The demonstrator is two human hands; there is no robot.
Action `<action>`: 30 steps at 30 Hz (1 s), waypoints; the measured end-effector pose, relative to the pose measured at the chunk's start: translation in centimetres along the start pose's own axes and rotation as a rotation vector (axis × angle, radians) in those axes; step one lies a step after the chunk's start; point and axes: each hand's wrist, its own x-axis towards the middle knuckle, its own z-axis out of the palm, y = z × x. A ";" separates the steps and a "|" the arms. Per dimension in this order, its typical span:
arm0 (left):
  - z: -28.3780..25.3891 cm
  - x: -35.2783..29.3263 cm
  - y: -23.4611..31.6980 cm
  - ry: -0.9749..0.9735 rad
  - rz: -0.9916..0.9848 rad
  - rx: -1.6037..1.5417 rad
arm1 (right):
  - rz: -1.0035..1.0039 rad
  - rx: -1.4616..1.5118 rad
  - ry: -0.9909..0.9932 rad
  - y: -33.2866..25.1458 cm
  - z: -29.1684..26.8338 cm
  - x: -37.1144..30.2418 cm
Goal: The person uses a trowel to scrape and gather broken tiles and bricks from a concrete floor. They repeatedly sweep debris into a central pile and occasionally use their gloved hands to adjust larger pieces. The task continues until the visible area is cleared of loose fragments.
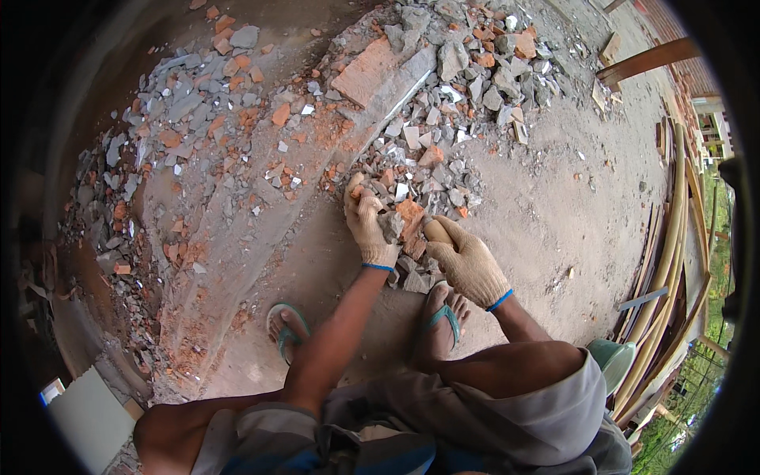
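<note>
My left hand [367, 226], in a cream knitted glove with a blue cuff edge, reaches into a rubble heap. Its fingers are bent around a small reddish brick fragment [359, 191]. A grey mortar chunk [390, 226] lies against its inner side. Between my hands sits a larger orange-red brick piece [410, 215]. My right hand [473, 259], gloved the same way, is closed just right of that piece. A tan rounded shape [435, 230] shows at its fingers; whether it is a handle end or a gloved finger I cannot tell.
More grey rubble [413, 279] lies before my sandalled feet [440, 321]. Behind the heap rest a brick slab [366, 73] and mixed debris [491, 67]. Loose fragments [178, 107] cover the ground at left. Long poles [669, 237] and a green container [613, 362] stand at right.
</note>
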 end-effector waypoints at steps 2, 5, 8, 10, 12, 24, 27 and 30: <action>1.0 0.5 1.1 0.069 -0.026 -0.094 | -0.031 0.063 0.036 -2.3 0.4 0.3; 3.1 3.4 4.7 0.042 0.010 -0.319 | -0.149 -0.082 0.007 -7.7 -0.6 2.7; 4.9 10.1 13.3 -0.159 0.147 -0.336 | -0.613 -0.245 0.004 -16.9 -0.7 6.8; 5.5 17.8 24.4 -0.317 0.098 -0.330 | -0.979 -0.388 0.026 -24.8 0.1 11.4; 6.7 22.6 33.6 -0.073 0.205 -0.177 | -1.073 -0.637 0.110 -31.8 1.8 14.3; -3.7 7.2 17.5 -0.500 0.995 1.432 | -0.255 -0.043 0.389 2.8 -5.9 6.2; -6.0 3.8 9.6 -0.693 0.875 1.468 | -0.003 -0.054 0.556 12.1 -6.8 0.6; -6.1 3.5 5.3 -0.573 0.897 1.525 | 0.044 -0.159 0.610 16.1 -8.4 -1.1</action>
